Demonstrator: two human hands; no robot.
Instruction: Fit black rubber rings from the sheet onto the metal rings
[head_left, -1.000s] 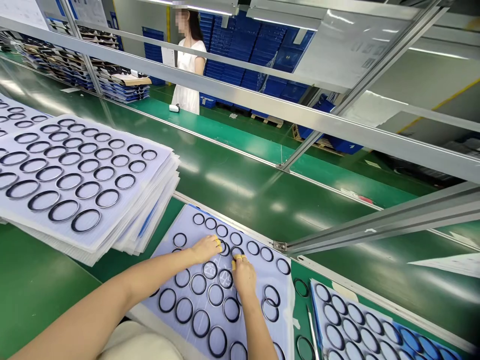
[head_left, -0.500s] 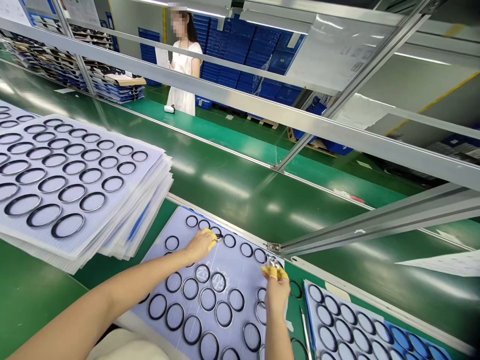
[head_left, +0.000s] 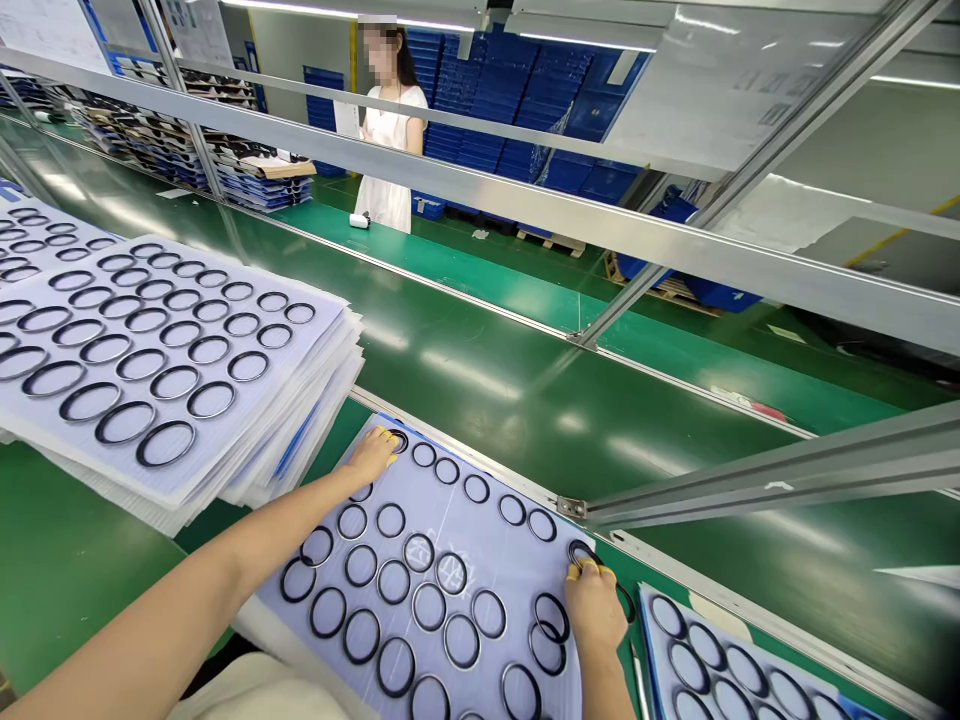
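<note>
A pale sheet lies in front of me with several black rings spread over it, such as one ring near the middle. My left hand, with yellow covers on its fingertips, pinches a black ring at the sheet's far left corner. At the far right corner my right hand, also with yellow fingertip covers, has its fingers closed on black rings; how many it holds is partly hidden. Two rings overlap on the sheet just left of my right wrist.
On the left stands a tall stack of sheets bearing rings. Another ring-covered sheet lies at the right, beside a thin pen-like tool. A metal rail crosses ahead. Beyond the green table, a person stands holding paper.
My left hand has moved left along the sheet's far edge to its corner. My right hand has shifted right and lower, and its rings now sit at the far right corner. The view has turned slightly.
</note>
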